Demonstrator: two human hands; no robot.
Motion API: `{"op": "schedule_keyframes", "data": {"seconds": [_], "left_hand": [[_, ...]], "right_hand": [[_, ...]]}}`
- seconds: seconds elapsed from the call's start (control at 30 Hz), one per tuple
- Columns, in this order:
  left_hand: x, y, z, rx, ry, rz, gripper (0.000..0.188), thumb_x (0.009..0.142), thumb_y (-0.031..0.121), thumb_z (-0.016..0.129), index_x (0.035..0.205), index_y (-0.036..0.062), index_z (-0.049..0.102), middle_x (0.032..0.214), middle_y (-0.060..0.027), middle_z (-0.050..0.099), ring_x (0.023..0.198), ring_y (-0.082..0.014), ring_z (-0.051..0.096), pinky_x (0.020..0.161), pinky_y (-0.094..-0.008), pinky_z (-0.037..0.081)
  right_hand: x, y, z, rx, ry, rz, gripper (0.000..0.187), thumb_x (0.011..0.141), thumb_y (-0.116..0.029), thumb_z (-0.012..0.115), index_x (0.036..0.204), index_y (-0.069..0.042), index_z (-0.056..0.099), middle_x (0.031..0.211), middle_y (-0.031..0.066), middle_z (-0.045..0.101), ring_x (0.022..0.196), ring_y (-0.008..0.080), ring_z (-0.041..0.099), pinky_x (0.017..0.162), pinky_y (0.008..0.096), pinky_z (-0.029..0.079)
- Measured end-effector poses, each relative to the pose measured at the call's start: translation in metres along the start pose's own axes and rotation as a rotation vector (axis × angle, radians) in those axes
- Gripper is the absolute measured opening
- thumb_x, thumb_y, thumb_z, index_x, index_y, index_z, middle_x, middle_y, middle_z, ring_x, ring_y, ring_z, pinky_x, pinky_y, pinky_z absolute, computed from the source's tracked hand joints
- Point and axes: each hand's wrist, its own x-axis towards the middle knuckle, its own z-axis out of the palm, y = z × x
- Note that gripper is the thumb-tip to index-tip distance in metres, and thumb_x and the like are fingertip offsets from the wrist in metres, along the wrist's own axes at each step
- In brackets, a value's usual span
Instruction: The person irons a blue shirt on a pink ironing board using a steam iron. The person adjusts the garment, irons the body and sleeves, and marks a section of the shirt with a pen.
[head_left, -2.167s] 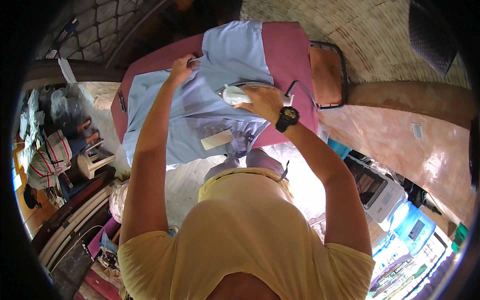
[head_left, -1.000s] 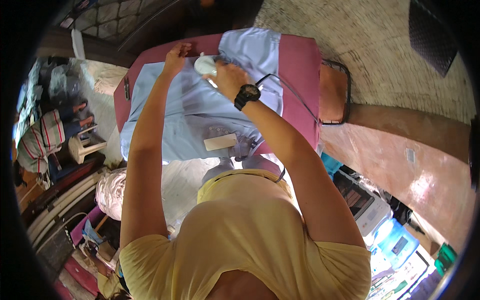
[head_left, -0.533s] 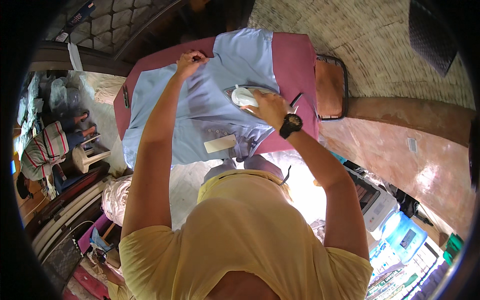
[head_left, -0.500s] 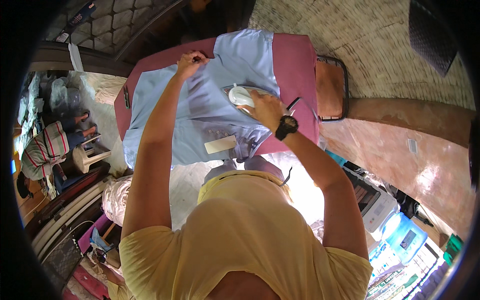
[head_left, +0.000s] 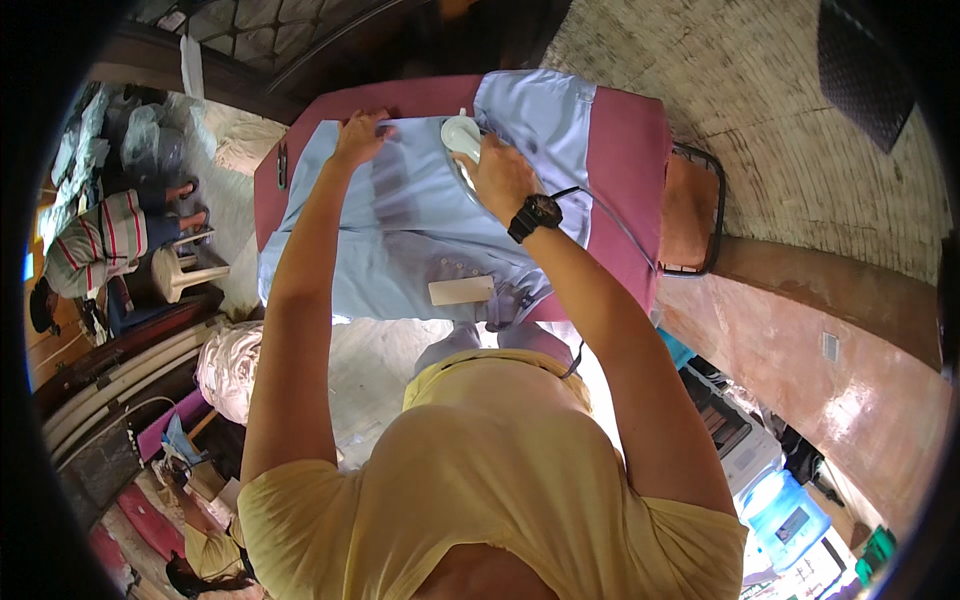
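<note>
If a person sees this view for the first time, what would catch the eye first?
Probably the light blue garment spread over the dark red board at the upper middle. Over it, the right hand grips a white iron, while the left hand is at the garment's far edge. Below, the wearer's yellow shirt fills the lower middle.

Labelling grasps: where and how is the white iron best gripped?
Probably by the top of the iron, behind its rounded front, from above and the near right: the front points away and left, the cord trails off to the right, and the right hand grips there.
</note>
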Motion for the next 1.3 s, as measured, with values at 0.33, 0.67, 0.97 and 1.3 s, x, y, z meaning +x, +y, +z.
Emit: {"op": "schedule_keyframes", "data": {"seconds": [0.33,0.67,0.97,1.3], "left_hand": [[-0.007,-0.019,0.023,-0.203,0.247,0.071,0.025,0.089,0.022,0.063,0.114,0.0190,0.063,0.117,-0.0027,0.060,0.114,-0.0283,0.055,0.092,-0.0471,0.045],[0.018,0.014,0.020,-0.104,0.162,0.031,0.030,0.086,0.031,0.066,0.113,0.0186,0.064,0.118,-0.0041,0.062,0.113,-0.0288,0.057,0.092,-0.0476,0.045],[0.023,0.099,0.011,-0.310,-0.116,0.237,0.041,0.076,0.034,0.076,0.109,0.0134,0.062,0.104,-0.0077,0.066,0.100,-0.0268,0.062,0.085,-0.0408,0.046],[0.020,0.098,-0.010,-0.355,-0.072,0.363,0.032,0.086,0.030,0.069,0.101,0.0033,0.061,0.095,-0.0164,0.066,0.090,-0.0336,0.063,0.080,-0.0414,0.047]], "right_hand": [[0.000,-0.008,0.014,-0.057,0.009,-0.069,0.043,0.085,-0.040,0.069,0.096,0.001,0.060,0.079,0.0215,0.068,0.077,0.0384,0.068,0.067,0.0476,0.054],[-0.022,0.011,-0.016,-0.123,-0.193,-0.150,0.050,0.081,-0.052,0.068,0.103,-0.006,0.067,0.087,0.0235,0.068,0.082,0.0424,0.067,0.075,0.0501,0.053],[-0.104,0.177,-0.202,-0.231,0.089,0.441,0.053,0.078,-0.055,0.072,0.090,-0.003,0.071,0.073,0.0131,0.070,0.066,0.0259,0.071,0.061,0.0396,0.055],[-0.098,0.292,-0.198,-0.247,0.348,0.711,0.061,0.075,-0.063,0.069,0.109,-0.012,0.069,0.096,0.0199,0.070,0.097,0.0387,0.066,0.081,0.0470,0.052]]}}
